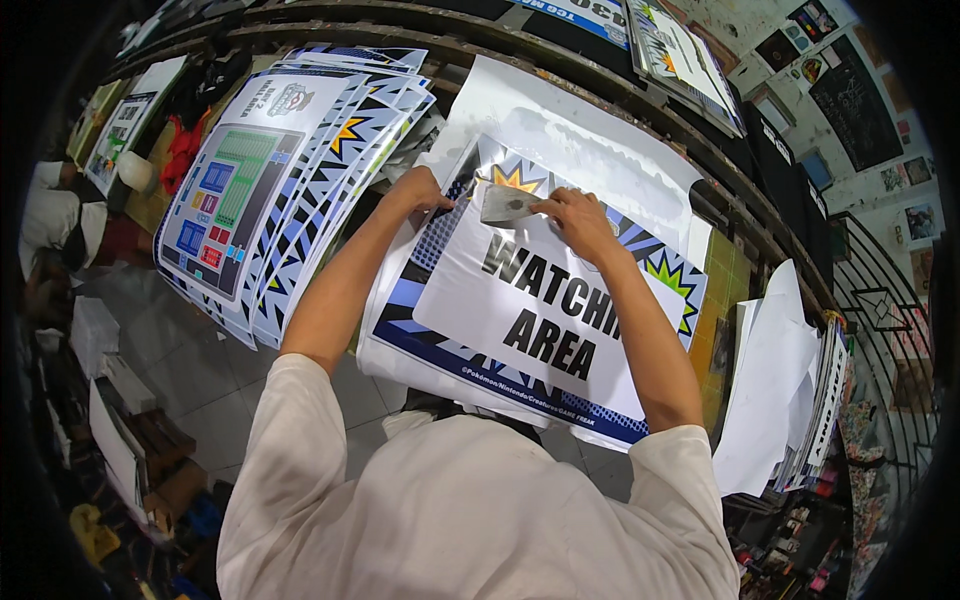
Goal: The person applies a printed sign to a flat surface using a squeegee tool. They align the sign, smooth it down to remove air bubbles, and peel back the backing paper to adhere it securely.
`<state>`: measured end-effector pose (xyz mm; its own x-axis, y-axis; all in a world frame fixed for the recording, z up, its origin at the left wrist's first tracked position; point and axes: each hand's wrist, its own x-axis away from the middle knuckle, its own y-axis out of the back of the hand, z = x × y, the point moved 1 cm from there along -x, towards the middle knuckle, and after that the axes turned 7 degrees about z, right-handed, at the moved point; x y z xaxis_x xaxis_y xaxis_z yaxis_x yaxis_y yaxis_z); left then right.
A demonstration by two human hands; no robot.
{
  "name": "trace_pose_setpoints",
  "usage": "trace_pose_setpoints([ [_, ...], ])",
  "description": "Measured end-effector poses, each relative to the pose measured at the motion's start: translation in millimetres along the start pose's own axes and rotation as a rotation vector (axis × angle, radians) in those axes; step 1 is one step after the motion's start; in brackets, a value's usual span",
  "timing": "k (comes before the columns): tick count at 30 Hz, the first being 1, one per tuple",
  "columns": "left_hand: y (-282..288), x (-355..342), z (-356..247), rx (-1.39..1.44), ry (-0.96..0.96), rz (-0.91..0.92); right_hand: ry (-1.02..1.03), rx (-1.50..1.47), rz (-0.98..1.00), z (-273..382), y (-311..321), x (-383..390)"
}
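A printed sign sheet (pixel 480 290) with a white panel, large black lettering and a blue, spiky-patterned border lies in front of me. My right hand (pixel 578 222) grips a flat metal scraper (pixel 507 205), its blade resting over the panel's upper left part. Glossy creases show in the panel around the blade. Just left of the blade, my left hand (pixel 418 192) is at the sign's upper left edge with its fingers curled closed. What those fingers pinch, if anything, is hidden. A larger white backing sheet (pixel 575 115) shows beneath and beyond the sign.
Overlapping printed boards (pixel 240 190) with a coloured floor plan on top stand to the left. White sheets and boards (pixel 765 390) lean at the right. More boards (pixel 685 65) rest on the dark rack beyond. Another person (pixel 60 220) is at the far left.
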<state>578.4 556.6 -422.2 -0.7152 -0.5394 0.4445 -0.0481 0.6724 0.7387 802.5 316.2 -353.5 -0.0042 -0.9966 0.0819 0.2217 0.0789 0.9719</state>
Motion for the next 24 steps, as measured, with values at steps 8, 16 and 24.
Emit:
trace_pose_setpoints([
  [8, -10.0, 48.6, 12.9, 0.001, 0.037, 0.083, -0.216, -0.043, -0.033, -34.3, 14.4, 137.6],
  [16, -8.3, 77.7, 18.5, 0.172, 0.038, 0.044, -0.233, -0.018, 0.035, -51.7, 4.8, 168.4],
  [24, -5.5, 89.2, 17.3, 0.266, 0.062, 0.017, -0.069, 0.013, -0.001, -18.4, -5.9, 92.0],
])
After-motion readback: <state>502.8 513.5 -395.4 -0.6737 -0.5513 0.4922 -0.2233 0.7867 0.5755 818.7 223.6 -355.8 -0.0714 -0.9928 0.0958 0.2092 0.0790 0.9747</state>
